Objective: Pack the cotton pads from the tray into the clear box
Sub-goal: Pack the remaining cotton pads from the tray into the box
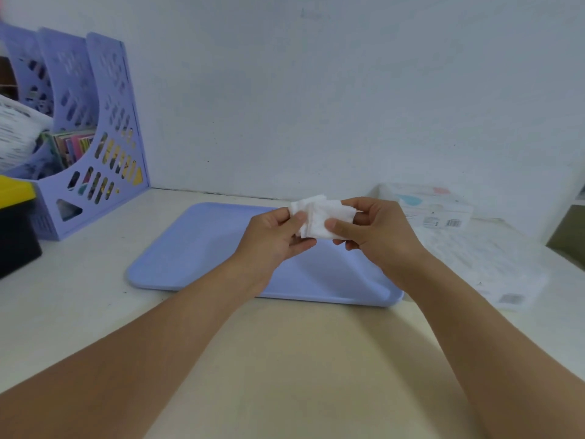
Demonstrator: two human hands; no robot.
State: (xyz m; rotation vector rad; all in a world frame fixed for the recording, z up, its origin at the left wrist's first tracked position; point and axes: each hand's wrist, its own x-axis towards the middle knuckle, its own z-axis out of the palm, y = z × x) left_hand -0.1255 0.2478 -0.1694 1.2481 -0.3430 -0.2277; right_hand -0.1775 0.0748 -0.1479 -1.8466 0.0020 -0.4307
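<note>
A pale desk (pixel 95 296) runs along a white wall, with a lilac file rack (pixel 104 137) at the left; a blue tray (pixel 205 248) lies in the middle, its visible surface bare. Above it the left hand (pixel 272 236) and right hand (pixel 376 232) both pinch one loose, uneven stack of cotton pads (pixel 319 220); the clear box (pixel 433 207) stands at the right near the wall, well apart from the hands. The stack looks fanned; if either grip slackens during the carry, pads could slip out and scatter, or catch on the box rim.
</note>
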